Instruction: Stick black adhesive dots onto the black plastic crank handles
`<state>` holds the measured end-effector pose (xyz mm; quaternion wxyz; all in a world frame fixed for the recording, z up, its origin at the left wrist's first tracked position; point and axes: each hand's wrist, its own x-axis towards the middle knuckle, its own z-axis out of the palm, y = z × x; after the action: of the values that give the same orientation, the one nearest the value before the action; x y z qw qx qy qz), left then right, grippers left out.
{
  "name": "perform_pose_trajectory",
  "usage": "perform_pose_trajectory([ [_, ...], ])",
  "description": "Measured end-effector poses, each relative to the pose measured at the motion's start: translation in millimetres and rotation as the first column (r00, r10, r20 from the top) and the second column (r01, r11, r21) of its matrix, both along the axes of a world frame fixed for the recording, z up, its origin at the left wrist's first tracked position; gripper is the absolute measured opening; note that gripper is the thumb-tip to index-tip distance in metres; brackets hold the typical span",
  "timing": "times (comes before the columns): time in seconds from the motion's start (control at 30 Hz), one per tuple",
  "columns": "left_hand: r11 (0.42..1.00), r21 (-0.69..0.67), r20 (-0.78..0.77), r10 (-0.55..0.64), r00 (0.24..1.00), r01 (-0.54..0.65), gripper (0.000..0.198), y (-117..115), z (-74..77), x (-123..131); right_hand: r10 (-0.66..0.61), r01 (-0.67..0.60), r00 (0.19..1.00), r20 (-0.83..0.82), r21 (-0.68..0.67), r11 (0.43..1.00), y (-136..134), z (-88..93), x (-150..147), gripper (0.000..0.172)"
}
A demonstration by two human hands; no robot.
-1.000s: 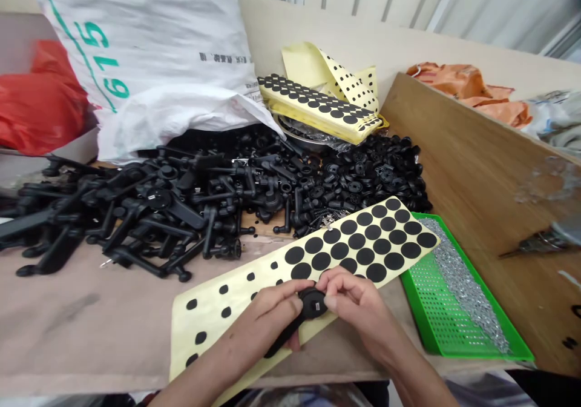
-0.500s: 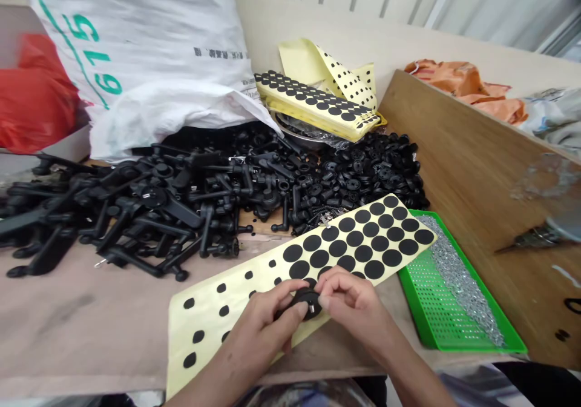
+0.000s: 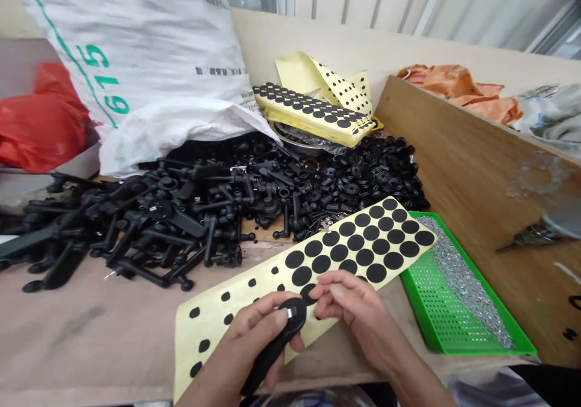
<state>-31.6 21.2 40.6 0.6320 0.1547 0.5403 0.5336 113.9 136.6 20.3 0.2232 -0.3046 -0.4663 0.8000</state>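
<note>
My left hand is wrapped round a black plastic arm with a round disc end; a small shiny metal piece shows on the disc beside my thumb. Just to the right, apart from the arm, my right hand has loosely bent fingers, and I see nothing held in it. Under both hands lies a pale yellow backing sheet bearing rows of large black round stickers and smaller black dots. My hands cover part of its lower edge.
Black plastic arms are heaped at the left, small round black parts behind the sheet. A green basket of small metal pieces stands right, beside a wooden board. More sticker sheets and a white sack are behind.
My right hand has come away from the disc end. The left hand has tilted the black arm, so more of its length shows. The view has shifted slightly.
</note>
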Motion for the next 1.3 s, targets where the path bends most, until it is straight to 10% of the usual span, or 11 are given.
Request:
perform_pose_trajectory([
  [0.2,0.993,0.037,0.213,0.106,0.971,-0.116,0.038,-2.0,1.7,7.3,0.209,-0.220,0.976,0.067,0.288,0.932,-18.9,-6.7,-6.0,0.029],
  [0.5,0.981,0.025,0.343,0.172,0.924,-0.192,0.027,-3.4,-0.8,20.5,0.178,-0.195,0.980,0.088,0.595,0.779,-24.7,7.2,-0.9,0.019],
  [0.9,0.976,0.112,0.007,0.188,0.982,-0.188,0.044,-9.0,2.5,22.2,0.069,-0.084,0.996,0.050,0.695,0.714,-20.9,5.8,8.7,0.019],
  [1.3,0.926,0.139,-0.384,0.377,0.843,-0.351,0.037,-15.7,-13.7,34.7,0.020,-0.050,0.998,0.051,0.685,0.727,-23.2,13.6,5.9,0.012],
])
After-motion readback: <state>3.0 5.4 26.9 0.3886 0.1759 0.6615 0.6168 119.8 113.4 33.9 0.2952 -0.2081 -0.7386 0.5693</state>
